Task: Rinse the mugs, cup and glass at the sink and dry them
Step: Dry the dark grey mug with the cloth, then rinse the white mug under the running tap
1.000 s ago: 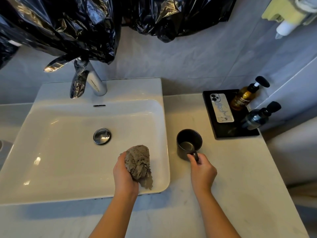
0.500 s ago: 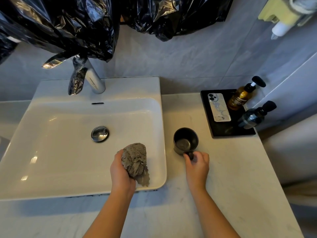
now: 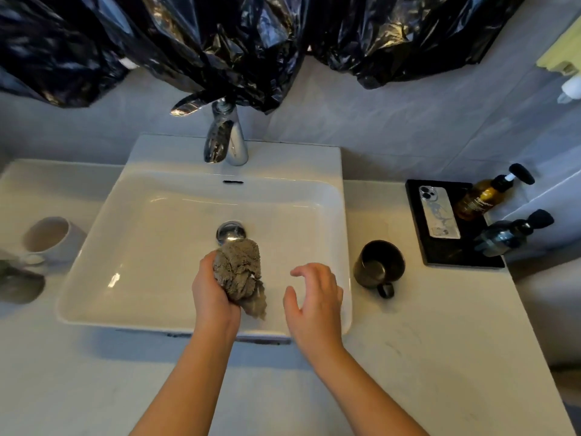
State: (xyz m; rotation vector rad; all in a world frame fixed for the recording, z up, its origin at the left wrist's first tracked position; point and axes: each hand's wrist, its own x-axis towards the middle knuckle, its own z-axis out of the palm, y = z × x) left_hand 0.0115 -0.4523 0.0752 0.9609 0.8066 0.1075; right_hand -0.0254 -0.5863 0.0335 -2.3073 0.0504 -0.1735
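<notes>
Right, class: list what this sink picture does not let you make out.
Head view, the only one:
1. Dark shape at the left edge: blurred, cut off by the frame.
2. Amber bottle label: too small to read.
3. Black plastic: covers whatever is behind it.
4. Left hand fingers: mostly hidden behind the cloth.

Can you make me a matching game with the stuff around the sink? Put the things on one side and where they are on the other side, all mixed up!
Things
1. dark mug
2. white mug
3. grey cloth
4. phone

Places
A. on the black tray
B. held in the left hand
C. on the counter, left of the sink
D. on the counter, right of the sink

Right pairs: 1-D, 2-C, 3-B, 4-A
</notes>
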